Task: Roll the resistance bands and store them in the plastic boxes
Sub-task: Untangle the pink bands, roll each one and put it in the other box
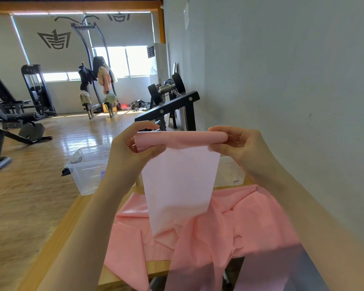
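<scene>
Pink resistance band [178, 185] (partly rolled at its top) hangs above the table [57, 234], left hand [132, 148] and right hand [237, 145] pinching the roll's ends; clear plastic box [86, 171] sits behind.

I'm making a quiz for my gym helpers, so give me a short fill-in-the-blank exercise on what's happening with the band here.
1. The band being rolled is ____ in colour.
2. The left hand and right hand hold the roll at its two ____.
3. The unrolled part hangs down onto the wooden ____.
4. The clear plastic box on the left sits with no ____ on it.

Missing words: pink; ends; table; lid
</scene>
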